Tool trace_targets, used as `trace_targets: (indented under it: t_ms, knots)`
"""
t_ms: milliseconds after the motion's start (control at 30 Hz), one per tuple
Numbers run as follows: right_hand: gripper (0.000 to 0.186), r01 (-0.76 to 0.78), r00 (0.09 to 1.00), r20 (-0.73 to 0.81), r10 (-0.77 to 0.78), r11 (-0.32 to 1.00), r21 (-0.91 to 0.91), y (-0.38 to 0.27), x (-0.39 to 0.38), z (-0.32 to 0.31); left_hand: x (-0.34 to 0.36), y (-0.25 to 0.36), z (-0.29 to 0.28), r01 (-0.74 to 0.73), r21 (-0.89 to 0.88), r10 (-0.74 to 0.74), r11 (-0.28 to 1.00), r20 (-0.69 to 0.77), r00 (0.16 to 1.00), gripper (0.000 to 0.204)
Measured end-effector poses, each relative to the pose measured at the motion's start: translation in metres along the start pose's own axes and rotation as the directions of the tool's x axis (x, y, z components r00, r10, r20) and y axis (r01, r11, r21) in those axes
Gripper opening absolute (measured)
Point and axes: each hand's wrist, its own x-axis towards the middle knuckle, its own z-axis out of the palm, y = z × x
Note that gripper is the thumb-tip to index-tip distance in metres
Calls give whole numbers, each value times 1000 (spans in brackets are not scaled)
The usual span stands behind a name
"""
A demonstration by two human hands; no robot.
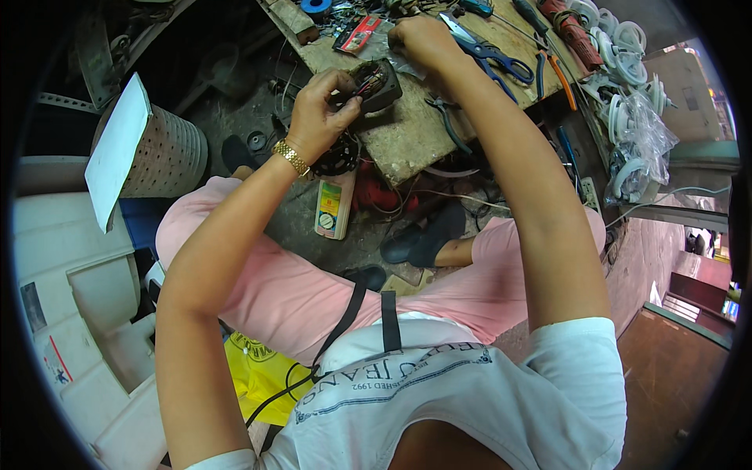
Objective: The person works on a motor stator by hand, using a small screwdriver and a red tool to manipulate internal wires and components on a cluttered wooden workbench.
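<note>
My left hand (323, 110), with a gold watch on the wrist, grips a dark, open-sided housing (384, 92) at the table's near left edge. Thin wires show inside it, near my thumb and fingertips. My right hand (427, 45) is farther off, over the wooden tabletop, with its fingers curled down. Whatever those fingers hold is hidden behind the hand. A clear plastic bag and a red-and-black packet (359, 34) lie close by on its left. To its right are scissors (489, 53) with dark blue handles. Pliers (446, 121) with dark grips lie between my hands and the table's near edge.
Orange-handled pliers (561, 81), screwdrivers (531, 16) and a red power tool (570, 33) occupy the table's right side. White plastic reels (629, 47) stack beyond it. Blue tape (316, 6) sits at the far left. A yellow-faced meter (333, 207) and cables are on the floor below.
</note>
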Motion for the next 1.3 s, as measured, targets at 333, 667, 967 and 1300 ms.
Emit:
trace_targets:
  t_ms: [333,667,967,1300]
  knots:
    - [23,91,996,-6,-91,995,-48,21,2,6,2,3,-1,45,-18,-45,999,20,999,21]
    - [14,195,969,-166,-183,979,57,18,-4,9,2,-3,0,-47,1,47,999,-47,998,25]
    - [18,120,992,40,-116,985,-125,20,20,19,0,-7,-1,-39,-8,39,999,-37,999,26]
    - [18,126,992,-22,-126,992,-9,25,7,8,-3,14,3,-173,210,166,962,53,985,24]
